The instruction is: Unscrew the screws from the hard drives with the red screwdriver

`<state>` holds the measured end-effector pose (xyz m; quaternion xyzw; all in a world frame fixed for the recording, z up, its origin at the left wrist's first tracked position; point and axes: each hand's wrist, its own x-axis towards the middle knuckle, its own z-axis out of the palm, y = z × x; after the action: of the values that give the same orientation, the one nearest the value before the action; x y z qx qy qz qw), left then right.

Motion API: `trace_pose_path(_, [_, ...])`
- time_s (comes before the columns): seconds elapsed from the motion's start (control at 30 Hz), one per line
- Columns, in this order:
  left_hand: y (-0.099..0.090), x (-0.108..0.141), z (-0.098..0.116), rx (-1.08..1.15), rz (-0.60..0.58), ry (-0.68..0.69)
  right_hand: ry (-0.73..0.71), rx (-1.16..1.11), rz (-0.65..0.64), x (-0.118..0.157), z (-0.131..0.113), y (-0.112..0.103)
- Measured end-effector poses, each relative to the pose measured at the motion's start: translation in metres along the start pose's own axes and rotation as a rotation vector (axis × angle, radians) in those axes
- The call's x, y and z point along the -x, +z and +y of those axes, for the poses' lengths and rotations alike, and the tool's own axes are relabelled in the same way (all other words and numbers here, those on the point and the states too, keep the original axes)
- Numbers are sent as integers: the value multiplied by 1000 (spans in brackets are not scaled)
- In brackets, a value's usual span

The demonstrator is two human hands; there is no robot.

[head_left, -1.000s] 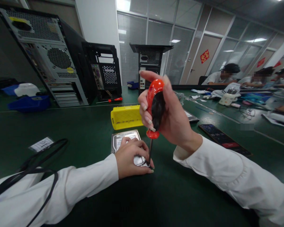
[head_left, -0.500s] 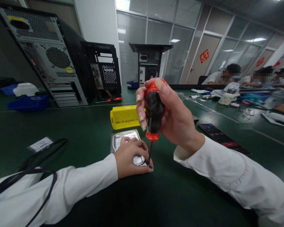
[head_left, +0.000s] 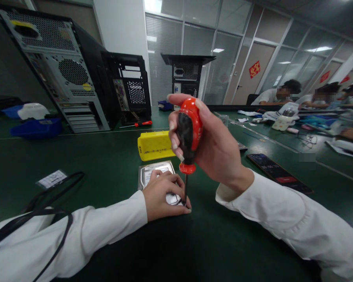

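Note:
A silver hard drive [head_left: 144, 172] lies on the green table, and my left hand [head_left: 164, 194] grips its near right part, fingers over the top and thumb along the near edge. My right hand [head_left: 213, 143] is closed round the red and black handle of a screwdriver [head_left: 189, 131], its index finger lifted off the handle. The screwdriver stands nearly upright, its shaft pointing down to the drive's near right corner, beside my left fingertips. Exactly where the tip rests is too small to tell. Just behind the drive is a yellow tray [head_left: 157, 147].
Computer cases [head_left: 73, 74] stand at the back left and centre. A second screwdriver [head_left: 142, 123] lies before them. On the left are a blue bin [head_left: 35, 128], a small labelled bag [head_left: 52, 179] and a black cable [head_left: 73, 178]. A phone [head_left: 276, 170] lies right. People sit far right.
The screwdriver handle has turned in my right hand, showing more red, and shifted slightly left. My right index finger has lifted off and stretched out. My left hand has stayed in place.

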<state>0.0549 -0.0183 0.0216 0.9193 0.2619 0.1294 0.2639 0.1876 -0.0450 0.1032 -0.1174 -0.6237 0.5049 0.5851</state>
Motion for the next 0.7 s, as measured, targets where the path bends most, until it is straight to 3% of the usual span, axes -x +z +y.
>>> trace_pose_path(0.47, [0, 0, 0, 37, 24, -14, -91, 83, 41, 0, 4, 0])
trace_pose_path(0.7, [0, 0, 0, 0, 9, -2, -49, 17, -38, -1, 1, 0])
